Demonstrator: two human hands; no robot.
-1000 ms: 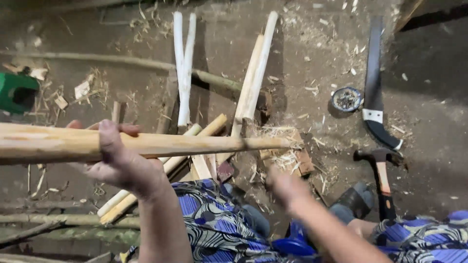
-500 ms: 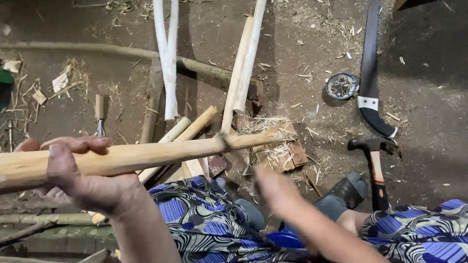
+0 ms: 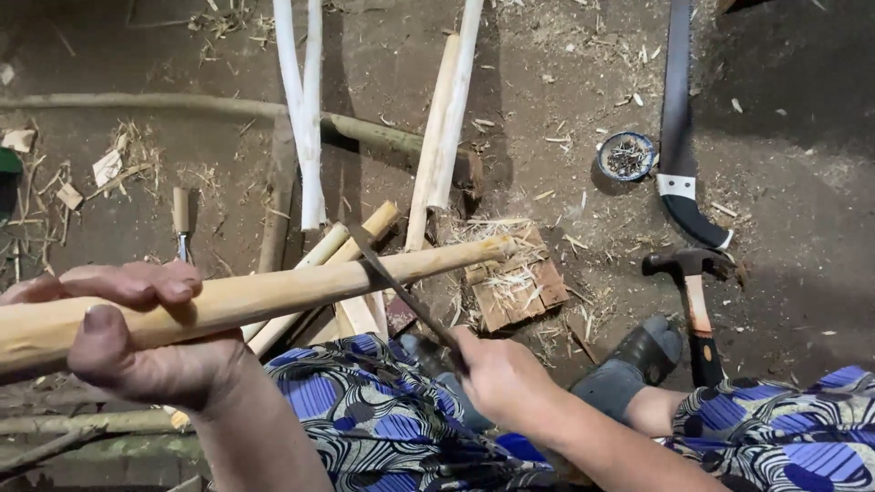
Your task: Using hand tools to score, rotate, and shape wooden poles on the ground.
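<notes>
My left hand grips a long peeled wooden pole that runs from the left edge to a small wooden block on the ground, where its far end rests. My right hand holds a thin dark metal blade or file, its tip lying against the pole near the middle. My legs, in blue patterned cloth, sit under both hands.
More peeled sticks and poles lie on the dirt ahead. A hammer and a long machete lie at the right, with a small round tin of bits. A wooden-handled tool lies at the left. Shavings litter the ground.
My left hand slid back along the pole toward the left. My right hand, empty and blurred before, now holds the thin blade against the pole.
</notes>
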